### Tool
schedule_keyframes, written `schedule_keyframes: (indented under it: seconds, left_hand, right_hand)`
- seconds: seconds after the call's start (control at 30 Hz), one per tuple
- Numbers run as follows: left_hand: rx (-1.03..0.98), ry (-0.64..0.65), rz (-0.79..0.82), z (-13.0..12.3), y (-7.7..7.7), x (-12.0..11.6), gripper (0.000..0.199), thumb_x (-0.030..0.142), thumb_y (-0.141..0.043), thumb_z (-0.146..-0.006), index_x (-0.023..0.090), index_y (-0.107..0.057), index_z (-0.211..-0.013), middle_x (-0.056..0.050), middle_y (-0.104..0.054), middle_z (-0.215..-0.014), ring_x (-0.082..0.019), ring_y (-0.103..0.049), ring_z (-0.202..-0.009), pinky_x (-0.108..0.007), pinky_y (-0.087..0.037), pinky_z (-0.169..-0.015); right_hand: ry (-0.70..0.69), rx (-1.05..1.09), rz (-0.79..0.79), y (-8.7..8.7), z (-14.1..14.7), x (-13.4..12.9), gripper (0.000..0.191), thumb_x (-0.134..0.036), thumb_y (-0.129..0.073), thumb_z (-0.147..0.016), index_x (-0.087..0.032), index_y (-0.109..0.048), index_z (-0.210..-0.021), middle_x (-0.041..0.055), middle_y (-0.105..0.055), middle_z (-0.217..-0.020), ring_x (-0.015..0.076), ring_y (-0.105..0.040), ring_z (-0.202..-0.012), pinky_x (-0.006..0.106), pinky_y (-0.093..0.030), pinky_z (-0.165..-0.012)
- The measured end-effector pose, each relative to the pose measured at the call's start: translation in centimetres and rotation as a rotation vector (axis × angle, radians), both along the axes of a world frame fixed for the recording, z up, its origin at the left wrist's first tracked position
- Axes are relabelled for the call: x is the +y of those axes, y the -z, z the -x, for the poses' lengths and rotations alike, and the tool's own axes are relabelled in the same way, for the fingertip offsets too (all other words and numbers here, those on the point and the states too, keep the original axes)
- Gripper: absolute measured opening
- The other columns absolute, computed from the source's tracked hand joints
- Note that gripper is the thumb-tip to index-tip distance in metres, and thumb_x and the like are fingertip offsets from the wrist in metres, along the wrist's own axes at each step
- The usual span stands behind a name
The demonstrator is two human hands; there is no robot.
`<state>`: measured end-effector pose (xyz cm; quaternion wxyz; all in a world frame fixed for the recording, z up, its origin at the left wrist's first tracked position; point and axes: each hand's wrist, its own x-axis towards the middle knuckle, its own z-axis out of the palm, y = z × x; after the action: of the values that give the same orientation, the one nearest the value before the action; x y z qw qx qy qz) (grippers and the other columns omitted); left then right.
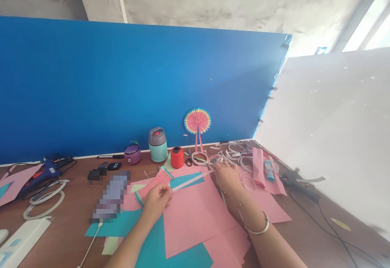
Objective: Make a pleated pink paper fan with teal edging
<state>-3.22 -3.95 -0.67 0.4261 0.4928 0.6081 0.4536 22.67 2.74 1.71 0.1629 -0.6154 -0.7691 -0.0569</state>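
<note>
A pale narrow strip [191, 181] stretches slantwise between my two hands, above pink sheets [195, 215] on the brown table. Its lower left end is pinched by my left hand [158, 199]. The upper right end meets the closed fingers of my right hand [225, 174], which wears a bracelet and a bangle at the wrist. Just behind my left hand lies a pleated pink paper piece [155, 184] with blue and yellow edges. Teal paper [152, 239] shows beneath the pink sheets.
A round paper fan [197, 121] stands against the blue panel. Near it are a red spool [177, 157], a teal flask [158, 148] and scissors [189, 160]. Tape coils [236, 150] lie behind my right hand. A blurred phone [112, 197] and power strip [24, 243] are left.
</note>
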Motion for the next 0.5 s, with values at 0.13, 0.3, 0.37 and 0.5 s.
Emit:
schedule_keyframes:
  seconds: [0.13,0.3,0.37,0.5]
  left_hand:
    - [-0.002,-0.033,-0.040,0.0,-0.2,0.0,0.032,0.050,-0.057,-0.063,0.019,-0.058,-0.070,-0.001,-0.063,-0.070,-0.017,-0.061,-0.069,-0.025,-0.049,-0.057]
    - [0.020,-0.084,0.038,2.0,-1.4,0.2,0.028,0.045,-0.057,-0.063,0.017,-0.059,-0.066,0.001,-0.058,-0.055,-0.012,-0.052,-0.049,-0.022,-0.041,-0.046]
    - [0.016,-0.073,0.084,2.7,-1.7,0.3,0.028,0.044,-0.058,-0.063,0.016,-0.060,-0.065,0.001,-0.058,-0.053,-0.010,-0.048,-0.044,-0.021,-0.037,-0.043]
    - [0.016,-0.044,0.156,2.9,-2.2,0.2,0.026,0.041,-0.061,-0.059,0.015,-0.061,-0.062,0.000,-0.059,-0.051,-0.010,-0.047,-0.041,-0.021,-0.035,-0.042]
  right_hand:
    - [-0.013,0.153,-0.204,-0.5,0.2,-0.2,0.026,-0.016,-0.038,-0.089,-0.020,-0.063,-0.092,0.0091,-0.068,-0.105,0.0221,-0.057,-0.094,0.036,-0.029,-0.082]
    - [-0.169,0.296,0.049,-0.8,-0.4,0.0,0.023,-0.022,-0.047,-0.081,-0.024,-0.069,-0.076,0.0018,-0.072,-0.081,0.0194,-0.061,-0.081,0.036,-0.032,-0.084]
    - [-0.199,0.356,0.148,-0.6,-0.8,0.3,0.022,-0.024,-0.049,-0.078,-0.024,-0.070,-0.071,0.0010,-0.072,-0.080,0.0193,-0.062,-0.080,0.034,-0.035,-0.083]
    - [-0.223,0.494,0.299,0.0,-1.4,0.8,0.023,-0.026,-0.050,-0.077,-0.022,-0.072,-0.078,0.0046,-0.073,-0.095,0.0208,-0.064,-0.085,0.031,-0.043,-0.078]
